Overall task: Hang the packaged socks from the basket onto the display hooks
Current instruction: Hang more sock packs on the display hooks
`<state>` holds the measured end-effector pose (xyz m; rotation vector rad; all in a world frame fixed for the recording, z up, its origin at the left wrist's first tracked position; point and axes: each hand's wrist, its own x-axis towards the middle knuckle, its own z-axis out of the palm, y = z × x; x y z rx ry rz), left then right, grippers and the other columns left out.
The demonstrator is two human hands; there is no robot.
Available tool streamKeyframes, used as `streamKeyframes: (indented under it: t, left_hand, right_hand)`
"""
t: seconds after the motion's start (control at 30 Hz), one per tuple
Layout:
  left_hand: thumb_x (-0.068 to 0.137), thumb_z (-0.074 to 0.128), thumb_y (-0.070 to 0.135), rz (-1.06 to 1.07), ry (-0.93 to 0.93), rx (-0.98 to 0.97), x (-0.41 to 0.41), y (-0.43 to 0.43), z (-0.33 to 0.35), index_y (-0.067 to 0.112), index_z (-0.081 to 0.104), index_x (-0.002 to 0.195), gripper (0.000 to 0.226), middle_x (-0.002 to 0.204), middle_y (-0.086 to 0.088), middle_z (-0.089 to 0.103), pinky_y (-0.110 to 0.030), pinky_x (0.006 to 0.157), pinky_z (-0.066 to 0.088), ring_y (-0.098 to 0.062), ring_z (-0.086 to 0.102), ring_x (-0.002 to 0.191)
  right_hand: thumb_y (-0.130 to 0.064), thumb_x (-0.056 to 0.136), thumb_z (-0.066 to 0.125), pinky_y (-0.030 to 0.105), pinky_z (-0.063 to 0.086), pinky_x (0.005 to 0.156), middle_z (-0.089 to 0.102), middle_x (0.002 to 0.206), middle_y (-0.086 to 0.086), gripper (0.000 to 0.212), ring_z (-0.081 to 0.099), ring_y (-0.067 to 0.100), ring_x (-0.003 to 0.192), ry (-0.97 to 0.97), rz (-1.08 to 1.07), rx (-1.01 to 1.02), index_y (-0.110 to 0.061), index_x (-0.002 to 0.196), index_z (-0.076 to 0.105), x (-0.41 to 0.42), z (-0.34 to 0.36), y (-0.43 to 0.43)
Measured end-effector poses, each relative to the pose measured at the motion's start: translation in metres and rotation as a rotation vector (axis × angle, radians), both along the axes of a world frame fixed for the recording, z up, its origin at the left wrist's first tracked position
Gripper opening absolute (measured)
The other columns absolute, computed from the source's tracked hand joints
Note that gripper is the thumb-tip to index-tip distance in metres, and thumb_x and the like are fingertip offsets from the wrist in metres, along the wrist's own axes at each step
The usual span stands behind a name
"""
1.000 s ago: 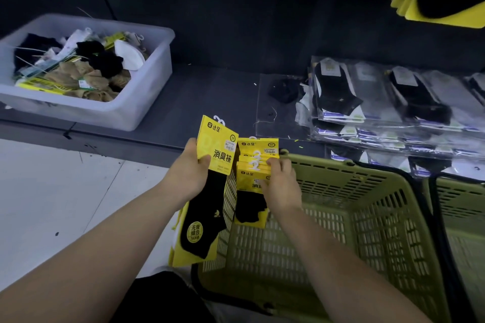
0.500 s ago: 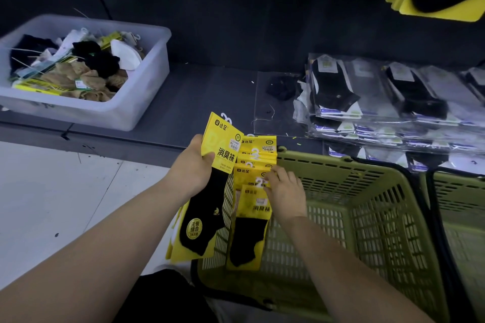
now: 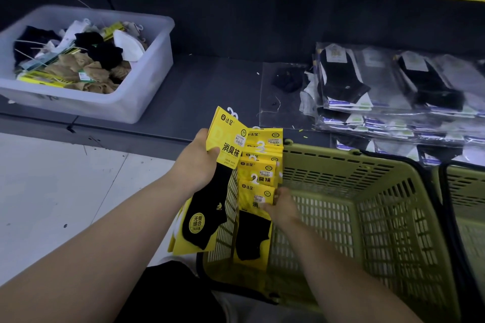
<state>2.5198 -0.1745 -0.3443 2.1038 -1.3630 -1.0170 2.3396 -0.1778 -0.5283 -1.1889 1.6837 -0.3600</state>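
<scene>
The left hand grips a yellow sock pack by its card, held above the floor just left of the green basket. The right hand pinches a second pack at the card's right edge, inside the basket's left wall, below a fanned stack.

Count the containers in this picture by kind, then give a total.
Green slotted baskets: 2 (near one, another at the right edge)
Translucent white tub: 1
Total: 3
</scene>
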Motion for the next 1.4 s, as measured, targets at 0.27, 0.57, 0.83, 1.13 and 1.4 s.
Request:
streamKeyframes:
  t: [0.27,0.57,0.83,1.13,1.4]
  left_hand:
    - [0.101,0.038,0.017,0.032,0.012,-0.014,0.002,-0.002,-0.005,0.016,0.041,0.124,0.023,0.104,-0.002,0.059,-0.034,0.076,0.042,-0.025,0.056,0.093]
    - [0.101,0.038,0.016,0.058,0.044,-0.062,0.001,-0.004,-0.002,0.017,0.042,0.124,0.023,0.102,0.0,0.058,-0.032,0.072,0.038,-0.019,0.054,0.086]
    - [0.101,0.038,0.02,0.141,0.253,-0.081,0.004,-0.004,-0.006,0.032,0.045,0.102,0.014,0.095,0.009,0.062,-0.029,0.071,0.044,-0.011,0.057,0.087]
    - [0.086,0.061,0.048,0.143,0.496,0.029,-0.005,0.002,-0.006,0.031,0.05,0.106,0.028,0.101,0.013,0.067,-0.025,0.075,0.047,-0.003,0.064,0.089]
    - [0.081,0.07,0.004,0.154,0.273,-0.052,0.003,0.002,-0.01,0.022,0.047,0.118,0.047,0.11,0.0,0.064,-0.034,0.09,0.045,-0.019,0.059,0.104]
  right_hand:
    - [-0.022,0.089,0.064,0.032,0.049,0.089,0.062,0.109,0.002,0.017,0.059,0.017,0.103,-0.291,-0.252,-0.23,-0.014,0.104,0.061,0.009,0.014,-0.009]
    - [-0.023,0.086,0.068,0.021,0.046,0.069,0.067,0.085,-0.007,0.004,0.062,0.014,0.086,-0.362,-0.198,-0.165,-0.021,0.085,0.065,0.02,0.036,-0.004]
    - [-0.019,0.095,0.052,0.02,0.053,0.062,0.074,0.085,-0.002,0.014,0.069,0.01,0.076,-0.762,-0.364,-0.285,-0.015,0.092,0.066,-0.048,0.12,-0.021]
    - [-0.021,0.096,0.053,0.033,0.049,0.078,0.065,0.089,0.002,0.009,0.061,0.016,0.08,-0.653,-0.422,-0.236,-0.017,0.089,0.057,0.045,0.131,-0.019]
    - [-0.013,0.091,0.059,0.029,0.041,0.093,0.051,0.121,0.006,0.025,0.052,0.02,0.105,-0.085,-0.123,-0.56,-0.013,0.117,0.057,0.028,0.099,-0.032]
